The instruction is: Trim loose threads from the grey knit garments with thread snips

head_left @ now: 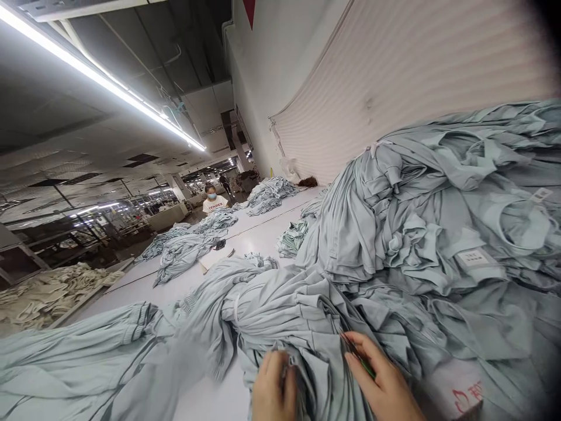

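Left hand (274,383) gripping pale garments (287,313); cream cloth (48,292) in rimmed bin (90,296).

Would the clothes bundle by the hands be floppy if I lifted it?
The bundle would probably flop, because its cloth droops in folds. Its middle might stay bunched, since a pale strip seems to wrap it. Its many layers could make it heavy.
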Tool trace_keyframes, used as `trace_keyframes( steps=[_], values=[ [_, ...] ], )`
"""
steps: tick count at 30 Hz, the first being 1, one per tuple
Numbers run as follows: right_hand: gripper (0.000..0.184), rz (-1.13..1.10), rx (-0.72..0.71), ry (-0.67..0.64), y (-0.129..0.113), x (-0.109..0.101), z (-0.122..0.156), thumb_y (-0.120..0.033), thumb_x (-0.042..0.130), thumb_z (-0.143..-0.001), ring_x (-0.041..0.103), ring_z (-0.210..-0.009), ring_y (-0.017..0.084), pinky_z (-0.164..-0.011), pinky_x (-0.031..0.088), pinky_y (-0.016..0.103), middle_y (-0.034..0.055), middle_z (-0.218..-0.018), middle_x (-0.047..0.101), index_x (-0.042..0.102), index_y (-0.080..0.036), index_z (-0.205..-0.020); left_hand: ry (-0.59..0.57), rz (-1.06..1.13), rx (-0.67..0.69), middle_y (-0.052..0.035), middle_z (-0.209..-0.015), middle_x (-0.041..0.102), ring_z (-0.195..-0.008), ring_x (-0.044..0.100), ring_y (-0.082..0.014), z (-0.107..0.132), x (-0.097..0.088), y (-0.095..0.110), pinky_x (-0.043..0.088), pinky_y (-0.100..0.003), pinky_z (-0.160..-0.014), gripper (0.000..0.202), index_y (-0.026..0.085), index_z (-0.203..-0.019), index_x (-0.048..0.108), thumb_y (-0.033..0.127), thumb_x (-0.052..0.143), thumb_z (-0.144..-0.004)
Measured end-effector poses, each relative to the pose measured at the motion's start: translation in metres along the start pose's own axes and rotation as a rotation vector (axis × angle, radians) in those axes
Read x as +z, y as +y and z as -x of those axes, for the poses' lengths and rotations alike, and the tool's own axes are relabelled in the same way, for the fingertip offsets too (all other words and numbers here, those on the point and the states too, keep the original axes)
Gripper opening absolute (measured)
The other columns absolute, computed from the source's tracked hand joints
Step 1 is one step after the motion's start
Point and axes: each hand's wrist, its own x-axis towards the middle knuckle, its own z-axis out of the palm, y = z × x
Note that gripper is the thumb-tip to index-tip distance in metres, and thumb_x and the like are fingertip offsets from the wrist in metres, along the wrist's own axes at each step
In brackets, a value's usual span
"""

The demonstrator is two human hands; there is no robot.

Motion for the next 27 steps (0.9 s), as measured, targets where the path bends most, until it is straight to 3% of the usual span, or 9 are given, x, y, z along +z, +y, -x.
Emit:
trace_keyframes(
  steps=[3, 7, 9, 11, 15, 17, 20, 23, 27],
  values=[
    [0.024, -0.039, -0.031, -0.081, 0.0, 0.005, 0.01, -0.039, 0.052, -0.087, 0.073, -0.087, 0.02, -0.073, 0.057, 0.023, 0.0048, -0.091, 0.076, 0.065, -0.025, -0.101, 0.068, 0.079, 0.009, -0.0031, -0.079, 0.057, -0.08, 0.056, -0.0223, -0.002, -0.009, -0.001, 0.04, -0.031, -0.077, 0.01, 0.024, -0.075, 0.058, 0.031, 0.058, -0.082],
    [0.022, 0.004, -0.096, -0.099, -0.002, 0.024, 0.021, -0.03, 0.049, -0.084, 0.072, -0.084, 0.02, -0.072, 0.056, 0.025, 0.0054, -0.094, 0.075, 0.065, -0.025, -0.098, 0.09, 0.303, -0.083, -0.01, -0.117, 0.062, -0.107, 0.055, -0.0266, 0.003, -0.029, -0.01, 0.038, -0.033, -0.091, 0.025, 0.022, -0.073, 0.056, 0.046, 0.061, -0.081],
    [0.019, 0.047, -0.109, -0.089, -0.005, 0.031, 0.021, -0.027, 0.048, -0.084, 0.071, -0.077, 0.019, -0.068, 0.055, 0.025, 0.0042, -0.088, 0.073, 0.065, -0.025, -0.091, -0.02, 0.392, -0.137, -0.0064, -0.091, 0.067, -0.082, 0.059, -0.021, 0.008, -0.035, -0.019, 0.042, -0.029, -0.074, 0.033, 0.022, -0.072, 0.051, 0.052, 0.059, -0.082],
    [0.015, 0.028, -0.149, -0.136, -0.011, 0.034, 0.022, -0.026, 0.047, -0.086, 0.07, -0.072, 0.017, -0.064, 0.053, 0.022, 0.0019, -0.081, 0.07, 0.062, -0.025, -0.086, -0.182, 0.333, -0.081, 0.0013, -0.064, 0.057, -0.06, 0.05, -0.0156, 0.01, -0.035, -0.028, 0.037, -0.026, -0.06, 0.036, 0.022, -0.077, 0.053, 0.058, 0.058, -0.08],
    [0.008, -0.072, -0.181, -0.249, -0.017, 0.037, 0.027, -0.023, 0.049, -0.087, 0.068, -0.065, 0.013, -0.06, 0.05, 0.016, -0.0031, -0.072, 0.069, 0.057, -0.025, -0.085, -0.408, -0.052, 0.16, -0.001, -0.074, 0.06, -0.068, 0.055, -0.0183, 0.012, -0.018, -0.028, 0.04, -0.027, -0.064, 0.036, 0.022, -0.09, 0.062, 0.051, 0.07, -0.072],
    [0.007, -0.098, -0.152, -0.215, -0.015, 0.039, 0.031, -0.022, 0.049, -0.087, 0.067, -0.063, 0.013, -0.06, 0.05, 0.016, -0.0033, -0.071, 0.068, 0.055, -0.024, -0.085, -0.364, -0.113, 0.207, -0.0018, -0.076, 0.058, -0.072, 0.056, -0.0184, 0.014, -0.006, -0.024, 0.041, -0.027, -0.067, 0.018, 0.022, -0.08, 0.06, 0.039, 0.065, -0.08],
    [0.009, -0.106, -0.152, -0.164, -0.009, 0.041, 0.032, -0.022, 0.046, -0.088, 0.068, -0.066, 0.013, -0.063, 0.052, 0.017, -0.002, -0.075, 0.069, 0.055, -0.024, -0.09, -0.161, -0.001, 0.241, -0.0083, -0.097, 0.06, -0.09, 0.057, -0.0213, 0.021, 0.004, -0.022, 0.042, -0.032, -0.079, 0.024, 0.022, -0.073, 0.054, 0.037, 0.045, -0.09],
    [0.014, -0.031, -0.226, -0.101, -0.005, 0.043, 0.029, -0.019, 0.046, -0.088, 0.07, -0.071, 0.015, -0.065, 0.054, 0.019, -0.0007, -0.08, 0.071, 0.055, -0.025, -0.096, -0.154, 0.193, 0.089, -0.0078, -0.095, 0.063, -0.085, 0.056, -0.0201, 0.026, 0.001, -0.027, 0.04, -0.031, -0.077, 0.036, 0.023, -0.07, 0.045, 0.051, 0.041, -0.091],
    [0.02, 0.126, -0.366, -0.006, -0.011, 0.05, 0.017, -0.014, 0.041, -0.088, 0.072, -0.079, 0.018, -0.067, 0.055, 0.024, 0.0027, -0.087, 0.072, 0.052, -0.024, -0.102, -0.371, 0.374, -0.277, 0.0061, -0.064, 0.042, -0.06, 0.037, -0.0126, 0.017, -0.018, -0.025, 0.032, -0.025, -0.062, 0.046, 0.022, -0.076, 0.049, 0.068, 0.054, -0.079]
  ],
)
